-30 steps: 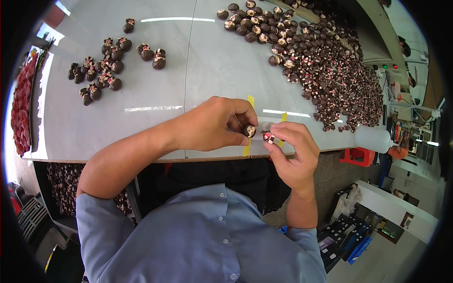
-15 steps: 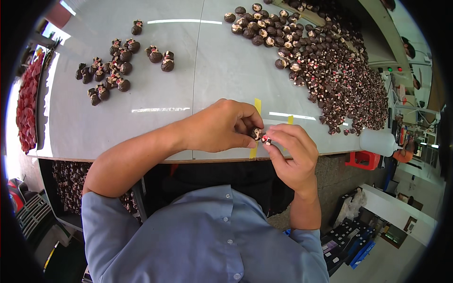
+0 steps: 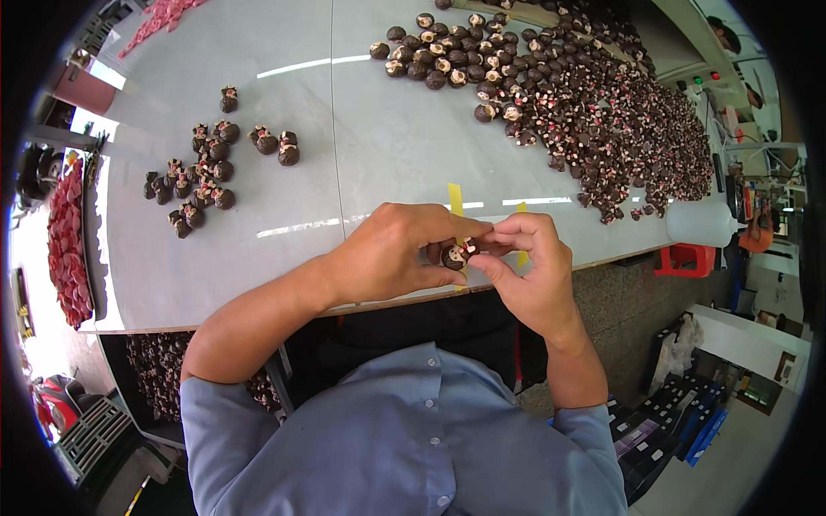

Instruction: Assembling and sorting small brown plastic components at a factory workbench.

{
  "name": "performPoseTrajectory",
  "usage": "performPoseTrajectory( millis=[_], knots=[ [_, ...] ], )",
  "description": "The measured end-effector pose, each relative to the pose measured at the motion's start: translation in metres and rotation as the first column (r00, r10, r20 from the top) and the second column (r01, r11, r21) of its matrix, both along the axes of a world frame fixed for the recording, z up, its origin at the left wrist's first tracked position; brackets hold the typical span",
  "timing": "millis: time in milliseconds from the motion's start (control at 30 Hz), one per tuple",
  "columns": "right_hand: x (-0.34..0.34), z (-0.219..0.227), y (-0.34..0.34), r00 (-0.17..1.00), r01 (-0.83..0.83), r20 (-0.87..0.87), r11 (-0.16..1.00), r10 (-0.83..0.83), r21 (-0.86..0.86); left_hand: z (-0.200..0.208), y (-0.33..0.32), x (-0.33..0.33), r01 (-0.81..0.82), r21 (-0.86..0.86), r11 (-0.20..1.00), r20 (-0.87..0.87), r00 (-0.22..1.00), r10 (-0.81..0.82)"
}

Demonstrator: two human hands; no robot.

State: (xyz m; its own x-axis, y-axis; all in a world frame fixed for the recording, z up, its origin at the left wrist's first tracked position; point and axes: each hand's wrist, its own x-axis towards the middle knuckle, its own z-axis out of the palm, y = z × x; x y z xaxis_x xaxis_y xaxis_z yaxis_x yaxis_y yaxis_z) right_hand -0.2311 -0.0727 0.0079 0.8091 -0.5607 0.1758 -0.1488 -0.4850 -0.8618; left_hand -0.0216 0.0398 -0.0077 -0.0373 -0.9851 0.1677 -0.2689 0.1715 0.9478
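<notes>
At the near edge of the grey table, my left hand (image 3: 391,252) is closed round a round dark brown figurine head (image 3: 452,256) with a beige face. My right hand (image 3: 529,267) pinches a small dark, red and white figurine body (image 3: 469,246) pressed against that head. The fingertips of both hands meet around the two pieces and partly hide them. Farther left stands a group of joined brown figurines (image 3: 203,176), each a round part with a smaller patterned part.
Loose round heads (image 3: 447,56) lie at the back, beside a large pile of small body pieces (image 3: 632,142) on the right. Yellow tape strips (image 3: 455,199) mark the table. A white bottle (image 3: 699,225) stands at the right edge. A tray of pink-red pieces (image 3: 67,232) sits far left.
The body, held just beside the head before, now touches it. My hands have drawn together, and the head has turned. The whole view has shifted and tilted slightly.
</notes>
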Motion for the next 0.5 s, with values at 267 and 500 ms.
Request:
performPoseTrajectory(
  millis=[267,500],
  knots=[
    [-0.027,-0.002,-0.045,0.91,0.37,-0.049,0.858,-0.412,-0.356,-0.01,0.002,0.02,-0.264,-0.257,0.93,0.421,0.835,0.354],
    [0.006,-0.021,-0.094,0.853,0.306,-0.037,0.555,-0.521,-0.773,-0.007,-0.002,0.071,-0.548,-0.379,0.746,0.69,0.369,0.622]
  ],
)
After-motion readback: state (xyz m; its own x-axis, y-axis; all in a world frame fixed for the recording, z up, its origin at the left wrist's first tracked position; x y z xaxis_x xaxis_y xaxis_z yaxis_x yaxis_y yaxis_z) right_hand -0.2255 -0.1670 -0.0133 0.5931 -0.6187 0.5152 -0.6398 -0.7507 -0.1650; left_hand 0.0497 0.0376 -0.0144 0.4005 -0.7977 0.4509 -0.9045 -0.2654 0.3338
